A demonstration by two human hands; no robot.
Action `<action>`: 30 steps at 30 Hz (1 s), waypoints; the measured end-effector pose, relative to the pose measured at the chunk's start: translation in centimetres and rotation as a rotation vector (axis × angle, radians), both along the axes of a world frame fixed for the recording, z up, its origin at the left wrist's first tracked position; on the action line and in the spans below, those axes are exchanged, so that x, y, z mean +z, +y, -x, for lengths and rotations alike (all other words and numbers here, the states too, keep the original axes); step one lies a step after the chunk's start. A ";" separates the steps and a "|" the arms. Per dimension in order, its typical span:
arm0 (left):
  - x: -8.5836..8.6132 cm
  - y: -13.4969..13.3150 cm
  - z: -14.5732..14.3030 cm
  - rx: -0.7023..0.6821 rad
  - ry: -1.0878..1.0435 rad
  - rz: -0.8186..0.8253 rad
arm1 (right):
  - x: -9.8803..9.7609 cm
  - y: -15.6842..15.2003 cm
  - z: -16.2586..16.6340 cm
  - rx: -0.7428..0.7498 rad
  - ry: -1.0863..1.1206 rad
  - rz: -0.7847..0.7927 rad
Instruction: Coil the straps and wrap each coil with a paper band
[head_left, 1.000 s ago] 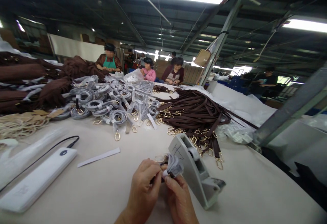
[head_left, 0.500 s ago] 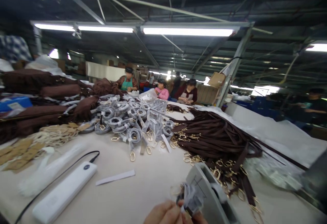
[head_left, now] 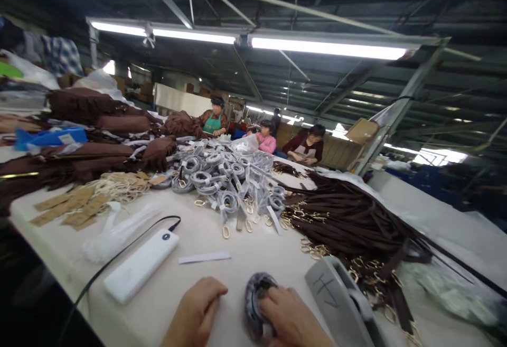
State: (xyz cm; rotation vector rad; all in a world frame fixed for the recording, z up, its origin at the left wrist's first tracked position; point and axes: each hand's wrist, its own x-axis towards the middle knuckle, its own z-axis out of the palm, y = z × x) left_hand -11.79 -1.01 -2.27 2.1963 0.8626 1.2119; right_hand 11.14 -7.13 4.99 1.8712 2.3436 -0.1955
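Observation:
Near the table's front edge, my right hand (head_left: 291, 312) grips a coiled strap (head_left: 253, 305) wrapped in grey plastic, its fingers reaching into the middle of the ring. To the left, apart from the coil, my left hand (head_left: 198, 307) holds nothing, its fingers reaching toward the coil and its thumb separate below. Just right of my right hand stands a grey tape dispenser (head_left: 330, 294) with dark marks on its side. A white paper strip (head_left: 204, 257) lies beyond my left hand.
Grey wrapped coils (head_left: 229, 172) are heaped mid-table, with brown straps (head_left: 356, 215) and gold clasps at right. A white power bank (head_left: 142, 265) with a black cable, brown tags (head_left: 79, 207) and brown bags (head_left: 95, 157) lie left. Several people sit beyond the table.
Both hands were together at the bundle; now my left hand is away to its left. The coil is lower and further left, beneath my right hand. The view has shifted, showing the table's left edge.

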 end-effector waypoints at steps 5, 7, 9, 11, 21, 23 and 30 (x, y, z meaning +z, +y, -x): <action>0.6 0.3 -0.2 -0.011 -0.029 0.263 | 1.5 -0.5 -0.3 -0.092 0.165 -0.202; 0.0 0.6 -0.2 -0.032 -0.011 0.232 | -1.0 0.3 0.0 -0.091 0.142 -0.125; -0.6 0.9 -0.2 -0.053 0.010 0.163 | -3.6 1.6 0.2 -0.166 0.107 0.039; -0.9 1.0 -0.2 -0.065 0.019 0.115 | -4.3 2.7 0.4 -0.175 0.118 0.041; 1.4 -0.1 0.0 -0.049 -0.032 0.346 | 1.2 2.4 3.6 -0.193 0.256 -0.068; 1.4 -0.1 -0.1 -0.056 -0.017 0.359 | -0.2 2.3 4.0 -0.158 0.240 0.047; -0.2 0.9 0.3 -0.099 -0.024 0.245 | -0.6 3.6 0.1 -0.136 0.337 -0.183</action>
